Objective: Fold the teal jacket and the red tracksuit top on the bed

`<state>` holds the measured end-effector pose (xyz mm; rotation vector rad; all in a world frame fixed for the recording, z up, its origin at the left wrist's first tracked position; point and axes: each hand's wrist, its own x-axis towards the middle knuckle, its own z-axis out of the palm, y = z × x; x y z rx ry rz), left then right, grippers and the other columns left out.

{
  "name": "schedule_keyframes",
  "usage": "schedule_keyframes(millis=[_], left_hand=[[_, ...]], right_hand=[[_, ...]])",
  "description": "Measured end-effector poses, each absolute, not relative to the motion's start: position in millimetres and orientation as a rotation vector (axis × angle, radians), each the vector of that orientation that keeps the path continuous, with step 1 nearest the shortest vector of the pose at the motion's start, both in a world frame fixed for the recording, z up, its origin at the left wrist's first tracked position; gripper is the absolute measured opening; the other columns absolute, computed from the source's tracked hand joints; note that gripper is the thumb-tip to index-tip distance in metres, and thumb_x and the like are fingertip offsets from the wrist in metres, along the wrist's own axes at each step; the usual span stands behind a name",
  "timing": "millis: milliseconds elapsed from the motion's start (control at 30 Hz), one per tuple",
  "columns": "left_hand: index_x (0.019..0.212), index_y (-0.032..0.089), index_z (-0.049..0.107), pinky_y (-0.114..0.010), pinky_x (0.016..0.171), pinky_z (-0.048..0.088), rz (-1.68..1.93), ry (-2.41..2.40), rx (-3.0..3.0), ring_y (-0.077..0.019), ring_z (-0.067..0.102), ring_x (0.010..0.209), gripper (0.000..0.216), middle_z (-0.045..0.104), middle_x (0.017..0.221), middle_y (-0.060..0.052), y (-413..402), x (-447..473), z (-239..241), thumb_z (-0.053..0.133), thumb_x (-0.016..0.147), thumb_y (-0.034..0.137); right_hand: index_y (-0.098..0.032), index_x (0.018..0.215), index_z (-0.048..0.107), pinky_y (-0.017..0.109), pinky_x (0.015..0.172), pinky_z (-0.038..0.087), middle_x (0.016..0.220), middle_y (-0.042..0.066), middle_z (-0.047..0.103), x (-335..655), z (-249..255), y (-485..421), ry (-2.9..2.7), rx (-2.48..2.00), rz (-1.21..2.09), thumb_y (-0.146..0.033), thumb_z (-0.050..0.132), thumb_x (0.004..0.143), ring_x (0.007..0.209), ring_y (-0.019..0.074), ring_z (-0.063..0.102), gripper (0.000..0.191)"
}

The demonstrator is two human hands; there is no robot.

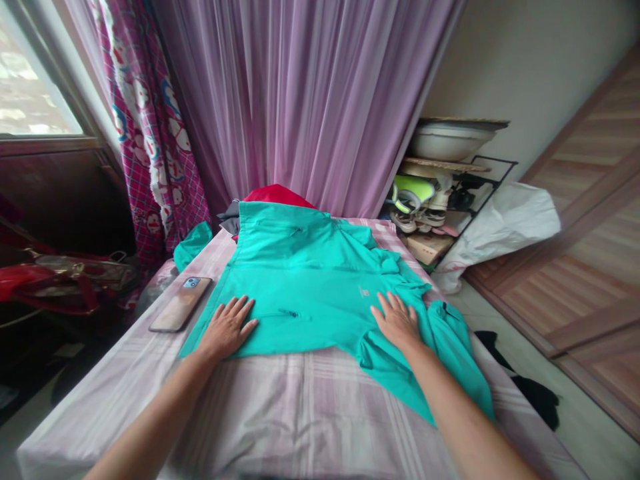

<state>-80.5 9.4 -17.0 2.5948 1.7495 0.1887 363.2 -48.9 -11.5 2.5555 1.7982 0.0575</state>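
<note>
Pretty plain rig, honestly: the left hand (227, 327) and right hand (397, 321) are both bare, with slim fingers (241, 307). The left forearm (160, 413) and right forearm (460, 413) are bare too, uncovered right down to the bottom edge of the view.

The jacket (310, 280) is thin, bright teal cloth with a small pale logo on the chest and a short zip pull near the front edge. It lies spread out, mostly flat and lightly creased, across the middle of the bed (280, 413), its straight near edge facing the person and its far end draped over a red garment (274, 194). One sleeve trails rumpled toward the near right edge; another teal part hangs off the far left side. The left hand (227, 327) and right hand (397, 320) rest palm-down on it, well apart.
</note>
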Motion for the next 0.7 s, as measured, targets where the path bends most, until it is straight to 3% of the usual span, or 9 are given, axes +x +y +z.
schedule_keyframes(millis=[167, 333, 433, 533, 700], left_hand=[[0.154, 0.026, 0.039, -0.052, 0.120, 0.027, 0.147, 1.776, 2.575, -0.0300, 0.033, 0.149, 0.066, 0.039, 0.160, -0.007, 11.9, -80.1, -18.3, 0.032, 0.098, 0.060], [0.154, 0.028, 0.039, -0.051, 0.120, 0.027, 0.115, 1.784, 2.586, -0.0298, 0.032, 0.149, 0.067, 0.038, 0.161, -0.005, 13.6, -80.9, -20.1, 0.032, 0.097, 0.062], [0.154, 0.027, 0.039, -0.052, 0.120, 0.027, 0.099, 1.776, 2.587, -0.0305, 0.031, 0.150, 0.067, 0.038, 0.161, -0.006, 14.1, -82.3, -20.4, 0.032, 0.097, 0.062], [0.155, 0.028, 0.038, -0.052, 0.120, 0.028, 0.113, 1.755, 2.600, -0.0300, 0.032, 0.149, 0.067, 0.038, 0.160, -0.006, 13.9, -83.5, -20.0, 0.033, 0.097, 0.061], [0.154, 0.028, 0.039, -0.052, 0.120, 0.028, 0.097, 1.743, 2.609, -0.0296, 0.033, 0.149, 0.066, 0.038, 0.160, -0.006, 14.2, -83.8, -18.6, 0.033, 0.098, 0.061]], right_hand=[[-0.022, 0.153, 0.042, 0.052, 0.116, 0.028, 0.161, 0.012, 0.037, 361.9, -5.0, -54.0, 1.710, 2.576, 0.003, -0.046, 0.028, 0.102, 0.147, 0.0283, 0.034, 0.058], [-0.019, 0.140, 0.057, 0.043, 0.102, 0.042, 0.141, 0.014, 0.060, 385.3, 22.5, -37.7, 1.708, 2.592, 0.055, -0.036, 0.035, 0.099, 0.125, 0.0283, 0.056, 0.050], [-0.016, 0.139, 0.057, 0.045, 0.099, 0.041, 0.137, 0.017, 0.062, 405.4, 38.6, -19.1, 1.607, 2.717, 0.253, -0.035, 0.035, 0.099, 0.124, 0.0306, 0.055, 0.049], [-0.016, 0.137, 0.058, 0.048, 0.099, 0.040, 0.134, 0.019, 0.063, 424.8, 44.1, -2.7, 1.460, 2.800, 0.230, -0.044, 0.035, 0.100, 0.126, 0.0325, 0.053, 0.052], [-0.019, 0.112, 0.074, 0.047, 0.098, 0.038, 0.118, 0.015, 0.071, 450.1, 40.4, 8.7, 1.441, 2.686, 0.083, -0.046, 0.044, 0.097, 0.119, 0.0319, 0.057, 0.043]])
